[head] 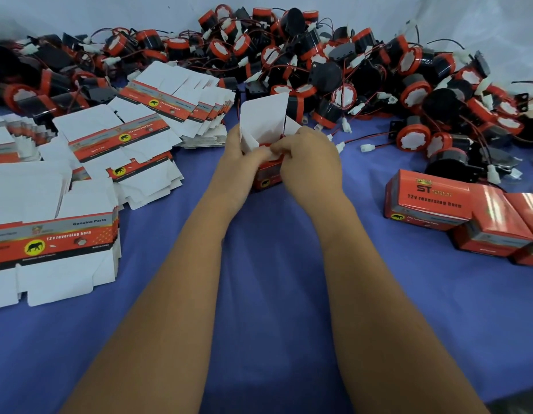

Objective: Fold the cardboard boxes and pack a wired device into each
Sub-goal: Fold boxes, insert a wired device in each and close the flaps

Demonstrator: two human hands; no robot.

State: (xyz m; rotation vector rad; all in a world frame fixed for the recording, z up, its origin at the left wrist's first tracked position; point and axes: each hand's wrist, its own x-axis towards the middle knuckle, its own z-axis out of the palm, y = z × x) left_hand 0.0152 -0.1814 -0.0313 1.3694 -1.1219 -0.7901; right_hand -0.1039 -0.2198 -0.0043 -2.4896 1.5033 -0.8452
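Red cardboard shows between the two hands: a small box (266,174) stands upright on the blue cloth (268,294), its white top flaps (266,115) still open and sticking up past the fingers. The left hand (244,162) wraps the box's left side, fingers curled round the wall and a flap. The right hand (311,162) is curled over the top right corner, fingertips pinching down at the mouth of the box, where a bit of red shows inside; whether that is a device already seated in there I cannot tell, since the hands cover most of it. Both hands have a firm hold on the box and touch each other at the thumbs.

Left of the grip lie spread stacks of flat blanks (59,234), white with a red band and a yellow elephant badge, some fanned out and overlapping, more of them further back on that side (181,97). Beyond the hands, across the whole back of the table, sits a big heap of horns (334,64), black and red round bodies with thin red and black wires and white plugs tangled together. A few loose plugs (367,148) lie just right of the right hand. Further right, well apart from the grip, closed boxes (428,201) sit side by side, touching, printed "12v reversing horn"
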